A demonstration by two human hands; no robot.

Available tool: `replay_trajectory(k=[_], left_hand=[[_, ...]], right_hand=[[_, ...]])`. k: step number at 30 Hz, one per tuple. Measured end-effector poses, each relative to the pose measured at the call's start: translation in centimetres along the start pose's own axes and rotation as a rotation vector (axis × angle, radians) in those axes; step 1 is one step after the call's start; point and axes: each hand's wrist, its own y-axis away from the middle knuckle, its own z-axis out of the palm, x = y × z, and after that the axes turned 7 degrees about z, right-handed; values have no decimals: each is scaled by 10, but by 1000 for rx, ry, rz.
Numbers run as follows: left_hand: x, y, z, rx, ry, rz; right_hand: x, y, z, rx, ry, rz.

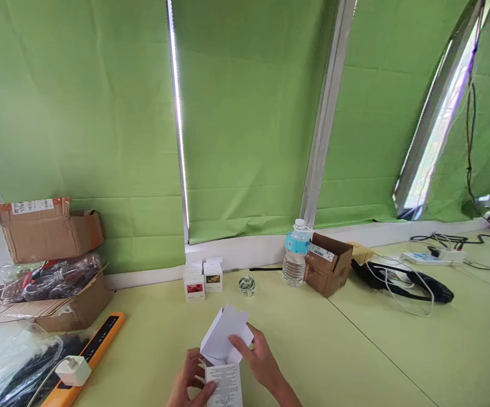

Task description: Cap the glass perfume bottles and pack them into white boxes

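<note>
Low in the head view, my left hand [193, 381] grips the side of a small white box [224, 387] with fine grey print on its face. From the box's upper end rises a folded piece of plain white card [224, 332]. My right hand [259, 359] pinches that card at its right edge, with the thumb on the front and the other fingers behind. Whether the card is joined to the box or only stands in it, I cannot tell. The lower part of the box is cut off by the frame.
Small white boxes [194, 282] with pictures stand against the wall, near a shiny round object [247, 285]. A water bottle [295, 257] and an open cardboard box [327, 265] stand right of them. An orange power strip [84, 359] and cardboard boxes [50, 232] lie left.
</note>
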Motion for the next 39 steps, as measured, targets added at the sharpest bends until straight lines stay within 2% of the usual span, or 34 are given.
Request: replay_trajectory(k=[6,12,24,32,39], left_hand=[[-15,1,4,86,-5,74],[-13,2,7,105,-60,102],[-7,5,5,39,-104,71],[-4,3,2,28,-137,74],[-9,-1,-4,-37,-99,112]], right_hand=[[-11,3,-10,-43,90,4],[-8,3,-11,-76,95,3],[-2,0,1,-58,-161,3],[8,-2,5,-10,-110,20],[-2,2,2,-36,-53,-9]])
